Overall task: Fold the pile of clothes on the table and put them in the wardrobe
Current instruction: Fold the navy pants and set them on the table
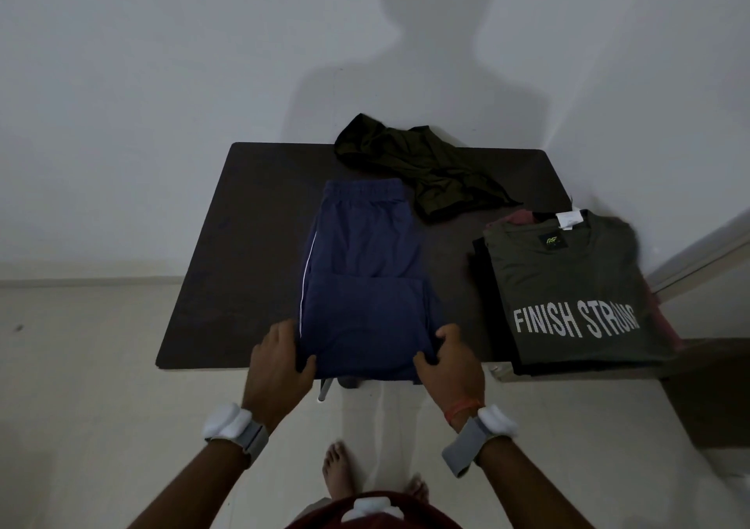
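Blue trousers (361,260) with a white side stripe lie partly folded in the middle of the dark table (243,244), waistband at the far end. My left hand (280,356) grips the near left corner of the fold, thumb on top. My right hand (446,356) grips the near right corner the same way. A crumpled dark olive garment (422,167) lies unfolded at the table's far edge. At the right sits a stack of folded clothes, topped by an olive T-shirt (576,285) printed "FINISH STRONG".
The table stands against a pale wall (162,82). The folded stack overhangs the table's right side, near a door frame (698,252). Light floor (81,366) lies to the left. My bare feet (341,471) stand at the table's near edge.
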Available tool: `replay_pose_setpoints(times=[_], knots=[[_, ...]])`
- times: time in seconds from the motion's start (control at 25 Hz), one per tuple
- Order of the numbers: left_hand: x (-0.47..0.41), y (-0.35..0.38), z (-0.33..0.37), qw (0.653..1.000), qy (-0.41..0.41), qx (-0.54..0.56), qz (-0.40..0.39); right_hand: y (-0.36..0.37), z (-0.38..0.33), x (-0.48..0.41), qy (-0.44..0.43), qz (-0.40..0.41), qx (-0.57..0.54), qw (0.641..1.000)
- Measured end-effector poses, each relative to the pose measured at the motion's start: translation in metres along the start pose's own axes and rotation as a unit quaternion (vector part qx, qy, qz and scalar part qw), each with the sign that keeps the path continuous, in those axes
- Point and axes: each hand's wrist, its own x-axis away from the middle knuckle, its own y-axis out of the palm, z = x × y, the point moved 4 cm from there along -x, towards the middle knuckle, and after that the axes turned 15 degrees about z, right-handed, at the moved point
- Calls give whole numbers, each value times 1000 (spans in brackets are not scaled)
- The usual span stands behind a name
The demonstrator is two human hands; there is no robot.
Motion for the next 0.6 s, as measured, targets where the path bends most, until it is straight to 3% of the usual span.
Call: replay_pose_setpoints(times=[0.08, 0.2, 0.32, 0.6], knots=[[9, 5, 6, 990, 139, -11, 17, -1, -3, 6, -132, 30, -19, 991], [18, 22, 7, 961, 264, -73, -41, 13, 7, 17, -258, -71, 72, 961], [19, 35, -2, 955, 275, -91, -73, 24, 23, 19, -268, -132, 136, 945], [12, 26, -14, 961, 269, -64, -30, 17, 22, -2, -213, -127, 37, 968]])
